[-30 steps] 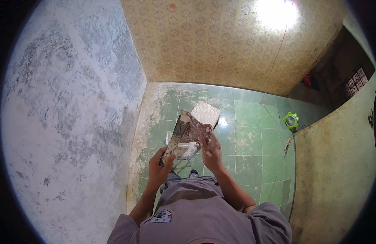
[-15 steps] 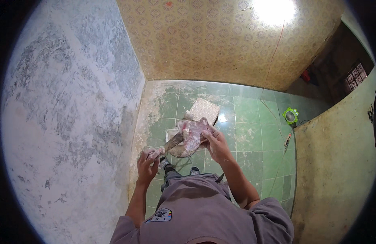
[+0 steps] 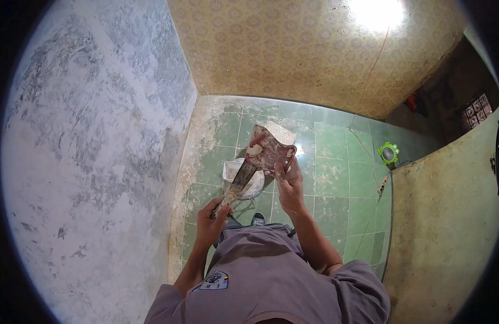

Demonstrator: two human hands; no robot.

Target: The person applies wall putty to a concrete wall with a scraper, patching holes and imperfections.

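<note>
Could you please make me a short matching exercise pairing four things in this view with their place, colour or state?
Column one:
1. Scraper
2. Brown board
3. Round device
4. Left wall

Column two:
A. Patchy grey and white
B. Held at its edge by the right hand
C. Bright green around a grey face
D. Gripped by its handle in the left hand

Right pairs: 1-D, 2-B, 3-C, 4-A.

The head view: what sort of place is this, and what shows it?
Probably a room under renovation: the left wall is patchy grey and white, the green floor tiles are smeared pale, and the left hand grips a soiled scraper.
</note>
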